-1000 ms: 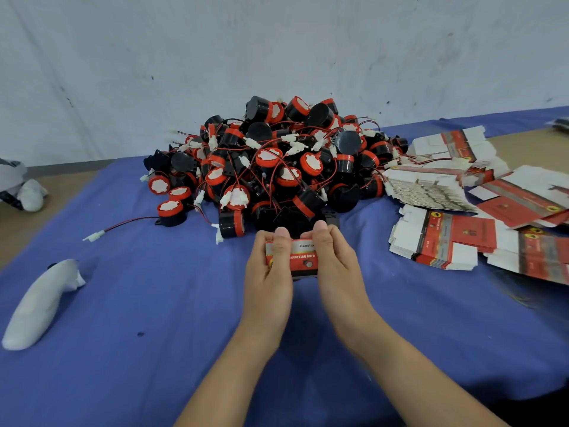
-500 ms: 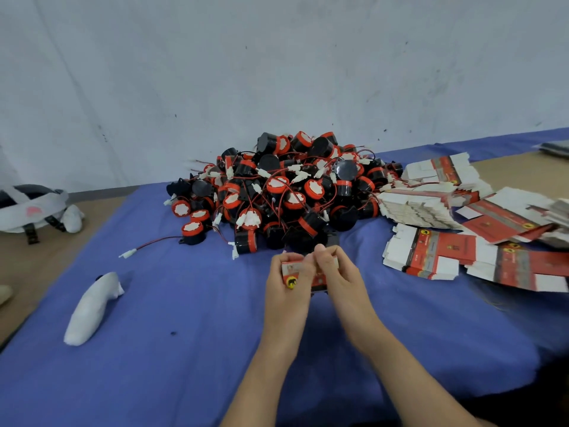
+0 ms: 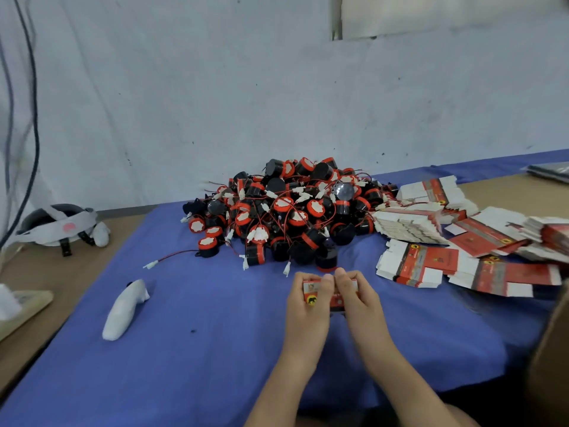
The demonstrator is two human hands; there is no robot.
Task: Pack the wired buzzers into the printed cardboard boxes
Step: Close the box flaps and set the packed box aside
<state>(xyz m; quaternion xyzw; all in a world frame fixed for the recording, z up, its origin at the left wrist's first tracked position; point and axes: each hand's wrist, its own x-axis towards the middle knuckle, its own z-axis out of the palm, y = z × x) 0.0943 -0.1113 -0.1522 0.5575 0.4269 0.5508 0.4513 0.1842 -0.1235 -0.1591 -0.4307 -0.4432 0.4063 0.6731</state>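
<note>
Two hands point(image 3: 303, 312) point(image 3: 363, 306), one assembled box point(image 3: 310, 291)

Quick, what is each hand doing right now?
Left hand: closed, gripping the small printed box.
Right hand: closed, gripping the same box from the other side.

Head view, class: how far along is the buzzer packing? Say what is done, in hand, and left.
Done: no finished box in sight. In hand: the left hand and right hand grip one printed box; its contents are hidden. Left: the big buzzer pile and the stacks of flat boxes beside it.
</note>
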